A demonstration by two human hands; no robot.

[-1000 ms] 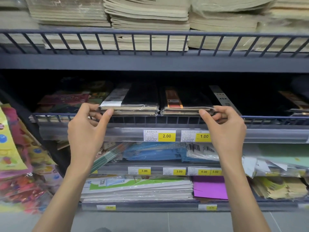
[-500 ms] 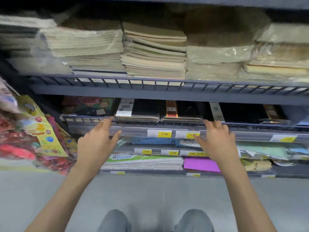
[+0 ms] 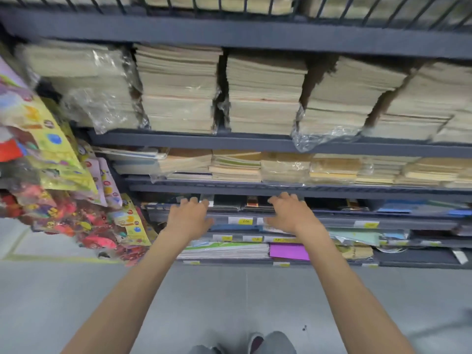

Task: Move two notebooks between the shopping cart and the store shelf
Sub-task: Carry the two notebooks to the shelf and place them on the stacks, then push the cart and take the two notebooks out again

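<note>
Two flat, dark-covered notebooks lie side by side at the front edge of a dark grey metal shelf [image 3: 332, 215], behind its low wire rail. The left notebook [image 3: 226, 203] has a pale label at its corner, and the right notebook [image 3: 257, 203] carries an orange band. The left hand [image 3: 189, 217] and the right hand [image 3: 288, 213] flank them. Each grip is loose, with fingers spread and extended and nothing in them. Blur hides whether the fingertips touch the rail. Below the rail runs a glossy clear price strip [image 3: 245, 221] with yellow tags. Higher shelves hold blocky cream paper stacks [image 3: 178, 90], some in crinkled plastic film. Shiny, colourful sticker packs [image 3: 51, 154] hang at the left edge.
</note>
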